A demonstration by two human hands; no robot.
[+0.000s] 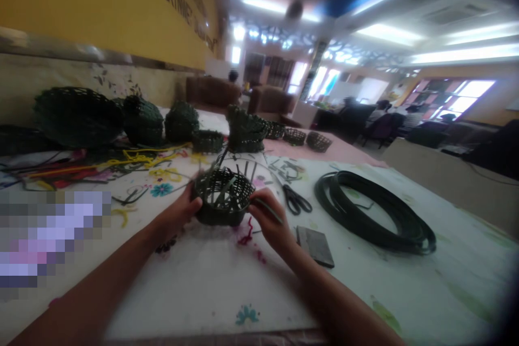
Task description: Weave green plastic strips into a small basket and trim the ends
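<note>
A small woven basket (221, 217) of flat dark green strips stands on the floral tablecloth (174, 297) between the two hands, its round wall a lattice of little gaps, with loose strip ends poking up and out past the rim. The left hand (186, 208) is closed around the near left side, thumb pressed on the wall. The right hand (270, 216) is at the right edge with fingers drawn together, pinching a narrow green strip (271, 211); how the strip meets the weave is too blurred to say for sure.

Just beyond the right hand lie black-handled scissors (295, 201), and beside the wrist a flat, grey rectangular block (316, 247) with a dull face. Farther right, a coil (375, 232) of glossy-looking dark strip lies in a thick, loose oval. A crinkled red thread (246, 233) rests near the basket. To the left, limp yellow strands (138, 158) tangle, and behind them sit a wide-mouthed openwork basket (77, 119) and a rounded, denser one (141, 121)
</note>
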